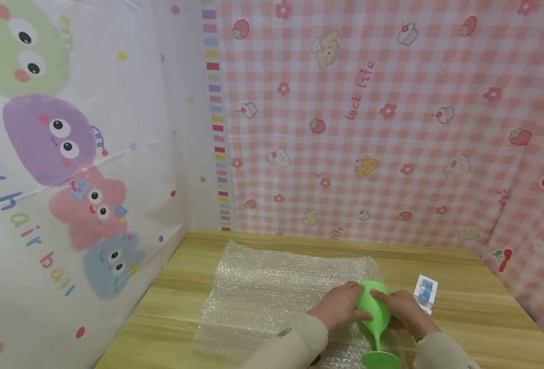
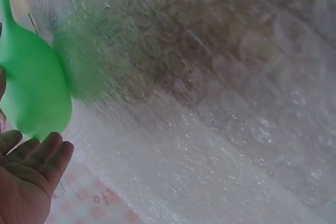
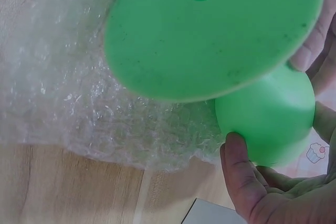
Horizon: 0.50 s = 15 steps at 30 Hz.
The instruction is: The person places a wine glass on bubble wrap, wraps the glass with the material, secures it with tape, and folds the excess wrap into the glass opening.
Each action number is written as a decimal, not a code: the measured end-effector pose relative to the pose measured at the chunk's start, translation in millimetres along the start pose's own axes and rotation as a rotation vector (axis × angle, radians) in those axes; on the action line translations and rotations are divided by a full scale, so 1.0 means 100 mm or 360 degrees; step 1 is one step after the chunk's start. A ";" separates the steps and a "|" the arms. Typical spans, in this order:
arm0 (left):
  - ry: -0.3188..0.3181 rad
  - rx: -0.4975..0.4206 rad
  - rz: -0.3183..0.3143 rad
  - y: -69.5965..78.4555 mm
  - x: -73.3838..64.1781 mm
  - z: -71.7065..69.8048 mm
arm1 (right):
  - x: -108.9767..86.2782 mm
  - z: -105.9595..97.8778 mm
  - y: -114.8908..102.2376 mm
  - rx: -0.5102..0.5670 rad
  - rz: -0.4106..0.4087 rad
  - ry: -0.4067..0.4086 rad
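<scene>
A bright green plastic goblet (image 1: 375, 307) lies between both hands, its round foot (image 1: 380, 360) toward the person and its bowl pointing away. On the bowl's left side, the left hand (image 1: 338, 305) grips it with thumb and fingers spread around it. The right hand (image 1: 408, 310) holds the bowl from the right, thumb on top. In the right wrist view, a fingertip presses the bowl (image 3: 268, 119), and the foot's underside (image 3: 210, 40) fills the top. Clear bubble wrap (image 1: 263, 297) is spread out under the left forearm, beside and below the goblet.
A small white box with a blue picture (image 1: 425, 292) is on the wooden table (image 1: 488, 318), just right of the right hand. Pink checkered cloth (image 1: 346, 128) hangs behind the table. White cartoon-print cloth (image 1: 138, 102) hangs on the left.
</scene>
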State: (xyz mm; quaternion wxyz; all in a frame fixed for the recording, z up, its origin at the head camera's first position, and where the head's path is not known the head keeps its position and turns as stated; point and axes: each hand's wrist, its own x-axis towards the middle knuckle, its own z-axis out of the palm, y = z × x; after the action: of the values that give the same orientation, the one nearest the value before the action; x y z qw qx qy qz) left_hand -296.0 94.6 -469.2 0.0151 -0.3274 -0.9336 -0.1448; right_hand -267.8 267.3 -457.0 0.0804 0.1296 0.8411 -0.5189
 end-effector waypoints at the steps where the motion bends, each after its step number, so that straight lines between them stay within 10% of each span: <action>1: -0.0003 -0.0014 -0.0008 0.00 0.00 0.01 | 0.00 0.00 0.00 0.0004 -0.0004 -0.0005; 15: -0.0105 -0.0024 -0.0018 0.03 0.00 -0.06 | -0.03 -0.01 0.00 -0.0042 -0.0070 -0.0056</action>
State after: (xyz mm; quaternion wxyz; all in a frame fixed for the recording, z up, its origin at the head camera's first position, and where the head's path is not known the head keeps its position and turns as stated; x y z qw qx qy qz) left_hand -294.7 95.4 -462.6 -0.0188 -0.3268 -0.9343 -0.1410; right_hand -264.6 267.7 -455.3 0.0854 0.1009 0.8490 -0.5116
